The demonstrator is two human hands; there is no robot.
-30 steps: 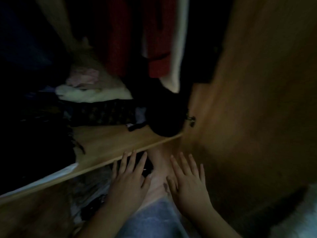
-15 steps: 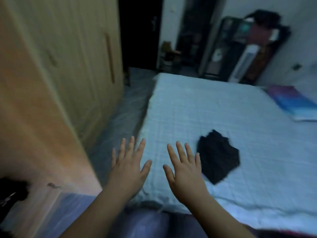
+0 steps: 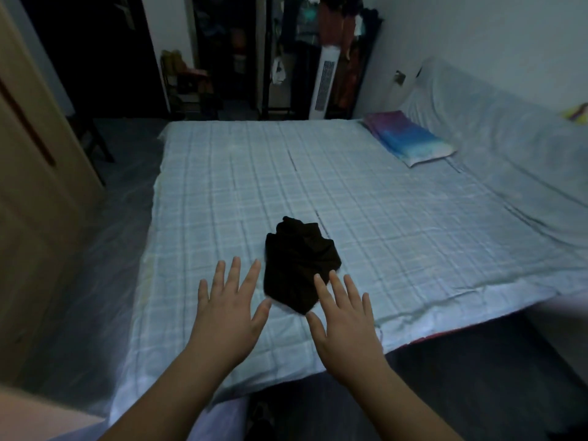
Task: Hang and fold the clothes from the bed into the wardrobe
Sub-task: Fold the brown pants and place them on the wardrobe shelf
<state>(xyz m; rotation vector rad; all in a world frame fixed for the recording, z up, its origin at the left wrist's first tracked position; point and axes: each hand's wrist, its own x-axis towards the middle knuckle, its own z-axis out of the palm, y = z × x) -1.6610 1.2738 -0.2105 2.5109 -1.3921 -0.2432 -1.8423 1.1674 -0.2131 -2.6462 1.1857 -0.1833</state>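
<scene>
Bed: wide mattress under a pale blue checked cotton sheet [image 3: 366,192], filling the middle of the view; sheet flat, lightly creased at the near edge.
Wardrobe: tall light-wood door panel [image 3: 35,192] at the left edge, across a strip of floor from the bed; inside not in view.
Pillow: soft pillow in a purple-to-blue cover [image 3: 410,140] at the far right of the sheet, well apart from the garment.
Garment: small crumpled black cloth garment [image 3: 299,265], lying in a loose heap on the sheet near the bed's near edge, between and just beyond the two hands; only loose piece of clothing seen on the bed; kind of garment not tellable from the heap.
Handling, as judged: light and limp, no stiffness to hold a shape; likely to sag and unfold once lifted; not fragile, not slippery on cotton.
Where to take hold, as judged: best pinched at two edges or corners of the heap, one per hand, then shaken out flat on the sheet before folding; hems and seams hidden in the dark folds, so edges to be found by feel.
Left hand: left hand [image 3: 227,316], palm down, fingers straight and spread, grasping nothing, just left of the garment.
Right hand: right hand [image 3: 345,323], palm down, fingers straight and spread, grasping nothing; fingertips overlapping the garment's near right edge in the view, contact not tellable.
</scene>
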